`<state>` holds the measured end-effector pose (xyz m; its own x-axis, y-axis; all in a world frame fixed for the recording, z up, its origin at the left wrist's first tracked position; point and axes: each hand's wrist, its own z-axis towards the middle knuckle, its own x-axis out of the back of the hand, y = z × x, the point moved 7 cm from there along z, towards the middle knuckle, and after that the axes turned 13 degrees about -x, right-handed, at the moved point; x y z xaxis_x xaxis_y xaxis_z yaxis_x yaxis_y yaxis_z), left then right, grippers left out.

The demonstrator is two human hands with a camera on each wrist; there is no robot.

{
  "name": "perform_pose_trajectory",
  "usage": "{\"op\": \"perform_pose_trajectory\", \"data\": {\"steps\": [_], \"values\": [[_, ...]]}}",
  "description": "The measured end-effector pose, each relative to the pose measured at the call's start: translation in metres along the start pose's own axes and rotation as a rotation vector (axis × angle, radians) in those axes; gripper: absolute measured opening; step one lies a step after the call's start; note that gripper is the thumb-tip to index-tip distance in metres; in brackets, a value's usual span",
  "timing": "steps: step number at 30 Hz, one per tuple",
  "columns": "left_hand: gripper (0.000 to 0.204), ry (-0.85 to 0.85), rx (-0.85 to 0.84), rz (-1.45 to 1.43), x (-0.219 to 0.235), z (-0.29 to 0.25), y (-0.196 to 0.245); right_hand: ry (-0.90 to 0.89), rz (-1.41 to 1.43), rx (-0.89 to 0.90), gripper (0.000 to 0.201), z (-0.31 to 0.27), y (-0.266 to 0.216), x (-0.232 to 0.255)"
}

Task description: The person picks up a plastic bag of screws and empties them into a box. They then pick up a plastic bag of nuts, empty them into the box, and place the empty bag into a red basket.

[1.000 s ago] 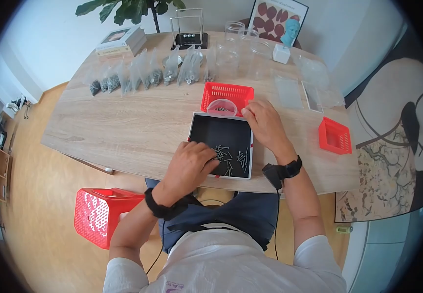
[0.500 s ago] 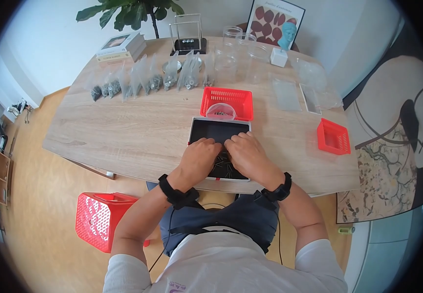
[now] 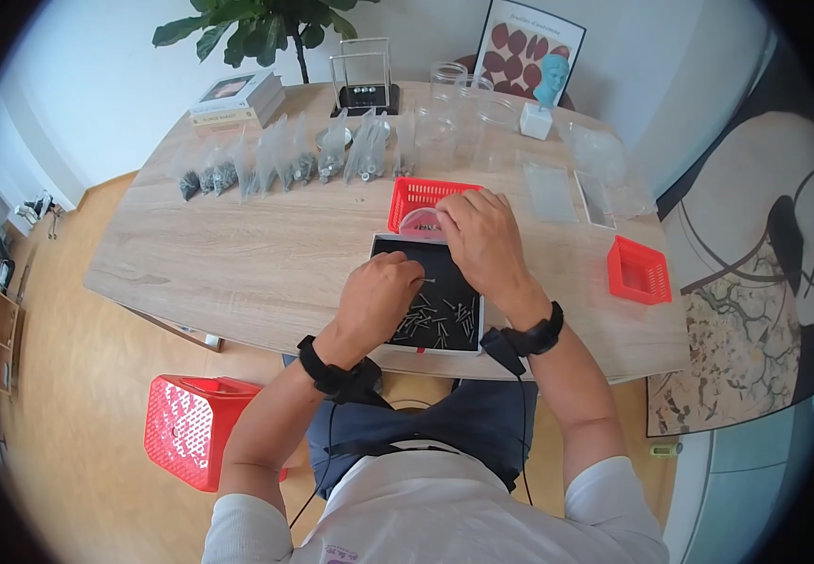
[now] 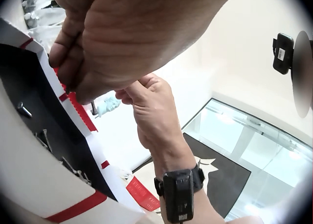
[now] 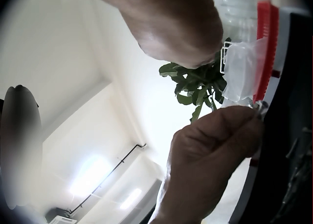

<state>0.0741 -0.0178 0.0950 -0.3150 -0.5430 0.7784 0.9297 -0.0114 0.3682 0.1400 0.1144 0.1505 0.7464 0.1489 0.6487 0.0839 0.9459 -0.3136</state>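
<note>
My left hand (image 3: 376,299) is over the left part of a black-lined white box (image 3: 440,259). Its thumb and fingertips pinch a screw (image 5: 262,107), whose head sticks out past them in the right wrist view. More loose screws (image 3: 416,324) lie scattered in the near half of the box. Beyond the box's far edge, my right hand (image 3: 488,246) is at a small clear plastic cup (image 3: 419,224), fingers bent over its right side. That cup sits at the near edge of a red basket (image 3: 411,194). I cannot tell whether the right fingertips hold anything.
Several clear bags of hardware (image 3: 303,167) stand in a row at the back left. Clear jars (image 3: 437,132) are behind the basket, with flat plastic bags (image 3: 550,193) to their right. A second red basket (image 3: 639,273) sits near the table's right edge.
A second ago the right hand was by the cup; half a second ago both hands met over the box. Now the right is back at the cup, while the left stays over the box with a screw.
</note>
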Motion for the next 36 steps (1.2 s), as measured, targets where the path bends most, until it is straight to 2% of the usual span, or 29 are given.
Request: {"op": "perform_pose_trajectory", "data": {"steps": [2, 4, 5, 9, 10, 13, 15, 16, 26, 33, 36], "values": [[0.009, 0.031, 0.008, 0.013, 0.008, 0.003, -0.001, 0.005, 0.033, -0.027, 0.009, -0.006, 0.001, 0.004], [0.010, 0.056, 0.015, 0.022, 0.014, 0.007, -0.006, -0.141, 0.009, -0.073, 0.010, -0.017, 0.004, 0.004], [0.009, 0.103, -0.002, 0.060, 0.019, 0.011, -0.008, -0.143, 0.008, -0.074, 0.010, -0.023, 0.004, 0.007], [0.007, 0.184, -0.060, 0.201, 0.029, 0.036, -0.011, -0.319, -0.132, 0.008, 0.008, -0.049, -0.002, 0.001], [0.007, 0.182, -0.066, 0.199, 0.028, 0.042, -0.013, -0.379, -0.193, 0.047, 0.006, -0.056, -0.005, -0.003], [0.008, 0.175, -0.154, 0.300, 0.019, 0.058, -0.015, -0.368, -0.260, 0.132, 0.004, -0.072, -0.007, -0.013], [0.006, 0.071, -0.159, 0.426, 0.007, 0.065, -0.017, -0.402, -0.284, 0.124, 0.006, -0.077, -0.006, -0.018], [0.006, 0.070, -0.163, 0.428, 0.007, 0.067, -0.014, -0.439, -0.306, 0.119, 0.008, -0.079, -0.005, -0.022], [0.012, 0.160, -0.149, 0.227, 0.019, 0.070, -0.008, -0.441, -0.276, 0.069, 0.008, -0.083, -0.005, -0.029], [0.016, 0.242, -0.148, 0.169, 0.019, 0.065, -0.003, -0.545, -0.197, 0.015, 0.011, -0.085, -0.005, -0.039], [0.014, 0.171, -0.136, 0.099, 0.026, 0.050, 0.010, -0.536, -0.182, 0.026, 0.009, -0.089, -0.005, -0.043]]}}
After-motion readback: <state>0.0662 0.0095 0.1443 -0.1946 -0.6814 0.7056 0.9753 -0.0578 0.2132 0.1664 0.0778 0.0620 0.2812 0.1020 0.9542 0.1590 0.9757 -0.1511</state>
